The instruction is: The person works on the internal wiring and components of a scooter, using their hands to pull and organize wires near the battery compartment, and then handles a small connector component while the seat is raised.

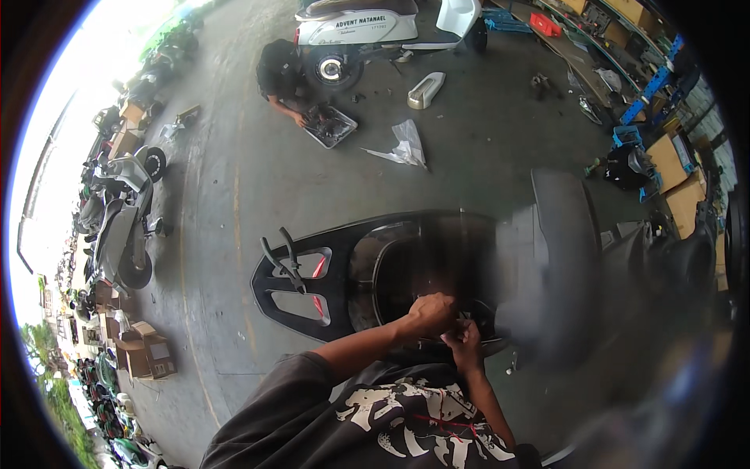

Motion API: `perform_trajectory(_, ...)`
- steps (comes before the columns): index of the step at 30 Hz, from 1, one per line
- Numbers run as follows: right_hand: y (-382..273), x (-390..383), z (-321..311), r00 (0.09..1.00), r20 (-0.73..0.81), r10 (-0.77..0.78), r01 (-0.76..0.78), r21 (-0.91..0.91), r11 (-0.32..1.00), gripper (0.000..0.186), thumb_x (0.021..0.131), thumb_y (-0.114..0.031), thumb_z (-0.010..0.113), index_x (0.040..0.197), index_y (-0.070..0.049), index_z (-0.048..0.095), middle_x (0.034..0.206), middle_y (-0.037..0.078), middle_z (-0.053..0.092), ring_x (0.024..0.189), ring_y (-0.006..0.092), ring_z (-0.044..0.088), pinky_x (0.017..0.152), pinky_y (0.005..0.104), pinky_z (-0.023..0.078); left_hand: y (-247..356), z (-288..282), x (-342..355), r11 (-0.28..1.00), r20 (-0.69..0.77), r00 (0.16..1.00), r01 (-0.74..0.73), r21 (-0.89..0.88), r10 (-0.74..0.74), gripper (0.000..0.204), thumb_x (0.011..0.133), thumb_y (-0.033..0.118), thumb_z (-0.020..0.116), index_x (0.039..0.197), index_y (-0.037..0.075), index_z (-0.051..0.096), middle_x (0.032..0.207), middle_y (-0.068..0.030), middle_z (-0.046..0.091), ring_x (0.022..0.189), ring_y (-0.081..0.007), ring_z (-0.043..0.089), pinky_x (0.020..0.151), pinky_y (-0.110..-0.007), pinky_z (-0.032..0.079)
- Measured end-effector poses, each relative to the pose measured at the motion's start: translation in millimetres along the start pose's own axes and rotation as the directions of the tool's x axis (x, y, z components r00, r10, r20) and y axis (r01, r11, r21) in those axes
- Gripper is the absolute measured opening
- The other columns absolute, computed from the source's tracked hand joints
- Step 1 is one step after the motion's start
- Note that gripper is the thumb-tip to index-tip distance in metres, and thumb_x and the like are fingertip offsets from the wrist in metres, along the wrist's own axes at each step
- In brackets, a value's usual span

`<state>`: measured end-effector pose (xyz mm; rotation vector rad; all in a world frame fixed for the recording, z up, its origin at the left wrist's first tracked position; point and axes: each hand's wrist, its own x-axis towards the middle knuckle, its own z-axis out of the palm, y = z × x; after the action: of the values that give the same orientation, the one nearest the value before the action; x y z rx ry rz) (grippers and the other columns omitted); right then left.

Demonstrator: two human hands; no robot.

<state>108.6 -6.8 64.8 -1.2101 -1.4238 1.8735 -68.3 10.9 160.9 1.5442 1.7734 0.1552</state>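
Dark lettering (361,22) on white scooter (402,28) well beyond left hand (432,313) and right hand (466,339), fingers of both curled, close together at black scooter (361,273), grip contents indistinct, pliers (294,275) to their left

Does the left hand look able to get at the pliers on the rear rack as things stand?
Likely yes: the pliers lie uncovered on the rear rack, and nothing seems to block the way from the left hand.
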Motion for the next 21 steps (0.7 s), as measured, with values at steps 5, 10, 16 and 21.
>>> perform_trajectory(5,4.8,7.2,18.0,0.992,-0.119,-0.031,0.034,0.027,0.999,0.039,0.077,-0.004,0.073,0.106,0.000,0.048,0.097,0.010,0.060,0.090,0.0180,0.061,0.080,0.0309,0.050,-36.8,28.4,13.2,0.997,-0.018,0.997,-0.079,0.010,0.079,0.024,0.073,0.023,0.069,0.091,0.008,0.069,0.080,-0.0148,0.068,0.076,-0.0346,0.067,0.064,-0.042,0.055)
perform_trajectory(10,-39.2,-26.3,3.5,0.968,-0.228,-0.101,0.004,-0.391,0.920,0.039,0.073,-0.006,0.073,0.105,0.001,0.052,0.093,0.012,0.061,0.086,0.0204,0.063,0.078,0.0325,0.051,-34.1,27.0,11.7,0.962,0.063,0.966,-0.242,-0.125,0.251,0.022,0.075,0.021,0.067,0.087,0.003,0.068,0.075,-0.0192,0.065,0.067,-0.0357,0.066,0.059,-0.042,0.053)
perform_trajectory(16,-67.7,-29.0,-10.0,0.978,-0.093,-0.187,0.140,-0.371,0.918,0.033,0.073,-0.002,0.067,0.102,-0.002,0.053,0.090,0.007,0.060,0.082,0.0155,0.062,0.075,0.0267,0.050,-26.8,20.5,-16.8,0.958,-0.053,0.980,-0.197,-0.210,0.190,0.015,0.074,0.014,0.066,0.084,0.002,0.064,0.070,-0.0192,0.063,0.068,-0.0365,0.065,0.057,-0.043,0.051)
perform_trajectory(21,-62.1,32.0,-11.6,0.940,0.115,-0.322,0.342,-0.256,0.904,0.043,0.073,0.005,0.061,0.113,-0.003,0.047,0.085,0.005,0.058,0.081,0.0126,0.058,0.074,0.0257,0.047,-19.3,16.3,-39.3,0.961,-0.147,0.950,-0.275,0.036,0.277,0.014,0.076,0.013,0.063,0.087,0.005,0.061,0.072,-0.0153,0.064,0.068,-0.0347,0.065,0.059,-0.042,0.052)
